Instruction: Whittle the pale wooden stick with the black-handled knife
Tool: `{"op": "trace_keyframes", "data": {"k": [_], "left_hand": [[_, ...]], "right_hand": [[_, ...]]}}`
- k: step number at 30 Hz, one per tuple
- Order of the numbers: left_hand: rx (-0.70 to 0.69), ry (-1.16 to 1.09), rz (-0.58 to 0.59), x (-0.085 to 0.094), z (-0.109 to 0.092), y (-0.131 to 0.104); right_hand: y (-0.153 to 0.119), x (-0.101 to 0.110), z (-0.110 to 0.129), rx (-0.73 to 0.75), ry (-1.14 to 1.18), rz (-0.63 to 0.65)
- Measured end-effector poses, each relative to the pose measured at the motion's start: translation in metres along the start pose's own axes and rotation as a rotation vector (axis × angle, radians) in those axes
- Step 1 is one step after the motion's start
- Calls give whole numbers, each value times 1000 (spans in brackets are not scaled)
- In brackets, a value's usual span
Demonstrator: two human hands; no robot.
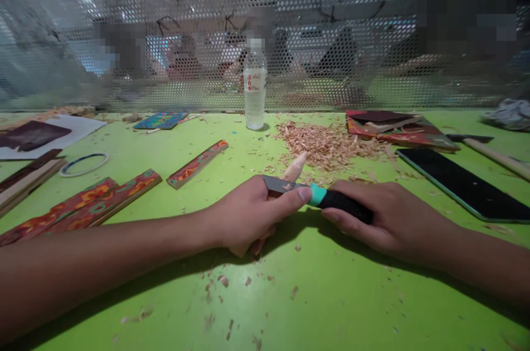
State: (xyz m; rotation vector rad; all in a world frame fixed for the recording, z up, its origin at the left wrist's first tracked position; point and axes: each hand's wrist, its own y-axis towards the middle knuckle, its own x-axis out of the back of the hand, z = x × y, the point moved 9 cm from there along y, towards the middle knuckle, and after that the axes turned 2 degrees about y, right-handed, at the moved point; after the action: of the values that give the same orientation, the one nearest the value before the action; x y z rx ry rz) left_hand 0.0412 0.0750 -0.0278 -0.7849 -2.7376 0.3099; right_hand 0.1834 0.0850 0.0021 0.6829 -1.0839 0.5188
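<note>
My left hand (252, 213) is closed around a piece of pale wood (296, 166), whose whittled, tapered tip points away from me. A carving knife (281, 184) lies across the wood, its flat blade toward my left hand. My left thumb reaches along the blade and presses near the green tape at the handle. Wrapped around the black knife handle (350, 206) is my right hand (385, 216). The rest of the wood is hidden inside my left fist. Just beyond the tip lies a heap of wood shavings (327, 144).
A water bottle (255, 91) stands before a perforated metal screen (199, 86). Painted wood strips (120, 196) and a tape roll (84, 164) lie left; a phone (464, 185) and a wooden-handled tool (497, 158) lie right. Shavings dot the green table (314, 307).
</note>
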Motion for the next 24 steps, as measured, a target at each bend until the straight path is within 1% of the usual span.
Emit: {"op": "trace_keyframes", "data": {"k": [17, 24], "left_hand": [[5, 4, 4, 0, -1, 0], [-9, 38, 17, 0, -2, -1]], "right_hand": [[-2, 0, 0, 9, 8, 19], [-1, 1, 2, 25, -2, -2]]}}
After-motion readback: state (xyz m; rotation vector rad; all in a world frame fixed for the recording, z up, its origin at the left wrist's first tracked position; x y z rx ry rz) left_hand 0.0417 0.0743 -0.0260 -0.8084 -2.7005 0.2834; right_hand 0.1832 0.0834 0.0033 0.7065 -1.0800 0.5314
